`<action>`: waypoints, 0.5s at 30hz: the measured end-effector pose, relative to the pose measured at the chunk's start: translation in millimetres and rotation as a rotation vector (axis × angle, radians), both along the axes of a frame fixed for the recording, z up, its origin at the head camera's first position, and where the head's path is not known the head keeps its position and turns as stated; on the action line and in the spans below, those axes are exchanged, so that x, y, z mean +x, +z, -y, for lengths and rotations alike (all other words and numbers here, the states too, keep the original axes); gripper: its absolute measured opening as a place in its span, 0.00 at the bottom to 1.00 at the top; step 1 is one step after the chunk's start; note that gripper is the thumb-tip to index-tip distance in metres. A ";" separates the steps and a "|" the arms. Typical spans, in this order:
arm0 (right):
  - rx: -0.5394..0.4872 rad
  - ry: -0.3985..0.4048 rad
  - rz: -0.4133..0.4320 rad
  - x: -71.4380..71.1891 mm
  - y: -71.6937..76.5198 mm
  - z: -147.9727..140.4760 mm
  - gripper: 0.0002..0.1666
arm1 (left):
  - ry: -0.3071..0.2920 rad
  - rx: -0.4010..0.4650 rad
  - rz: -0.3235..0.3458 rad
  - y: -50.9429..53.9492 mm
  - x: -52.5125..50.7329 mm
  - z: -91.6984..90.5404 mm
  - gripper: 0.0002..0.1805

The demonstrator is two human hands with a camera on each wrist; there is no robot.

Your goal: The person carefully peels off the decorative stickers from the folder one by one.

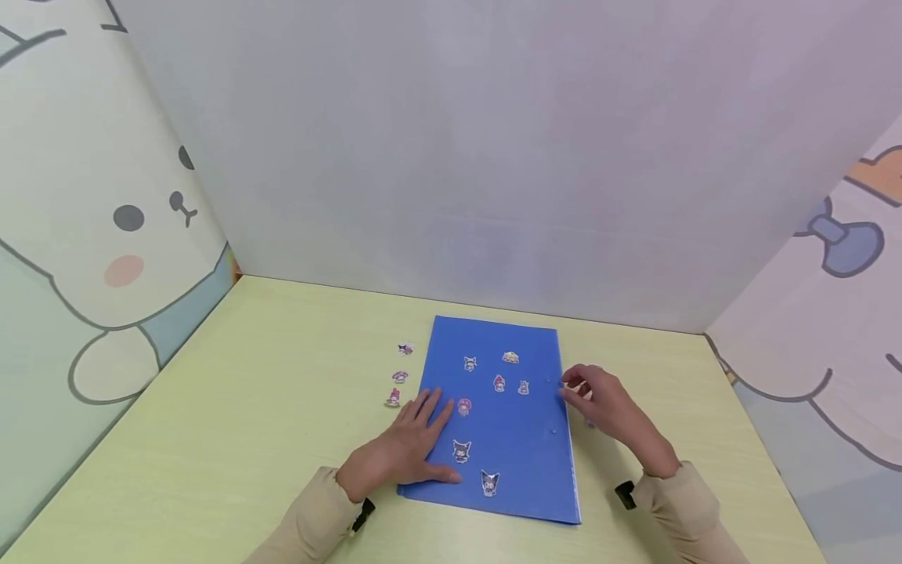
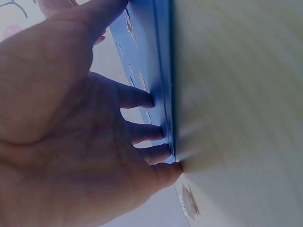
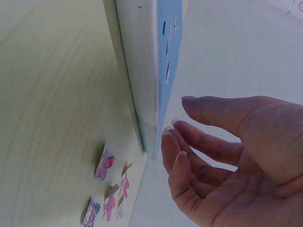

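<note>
A blue folder [image 1: 521, 462] lies flat on the table with several small cartoon stickers scattered over its cover, among them a dark-eared figure [image 1: 489, 482] near the bottom. Across the folder's left edge, my left hand [image 1: 405, 453] rests with its fingers spread and the thumb near the lower stickers. My right hand [image 1: 604, 403] hovers by the folder's right edge. In the right wrist view, that hand [image 3: 218, 161] has loosely bent fingers, thumb apart from them, with nothing visible between. Some cutouts beside the right hand are mostly hidden by it in the head view.
Three stickers stand in a column left of the folder, one of them a pink-hooded figure [image 1: 393, 398]. More pink cutouts [image 3: 104, 166] lie on the table to the right of it. A pale wall [image 1: 458, 157] rises behind the yellowish table [image 1: 282, 376], with cartoon-printed panels at both sides.
</note>
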State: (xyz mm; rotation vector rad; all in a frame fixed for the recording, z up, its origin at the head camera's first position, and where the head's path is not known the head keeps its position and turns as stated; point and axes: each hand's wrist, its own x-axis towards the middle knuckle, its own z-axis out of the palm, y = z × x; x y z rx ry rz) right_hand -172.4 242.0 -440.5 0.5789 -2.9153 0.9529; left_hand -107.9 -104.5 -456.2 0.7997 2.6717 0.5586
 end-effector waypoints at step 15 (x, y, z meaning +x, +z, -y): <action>0.037 0.118 -0.050 -7.9 -4.6 20.7 0.10 | -0.002 -0.003 0.003 1.7 0.7 -0.8 0.58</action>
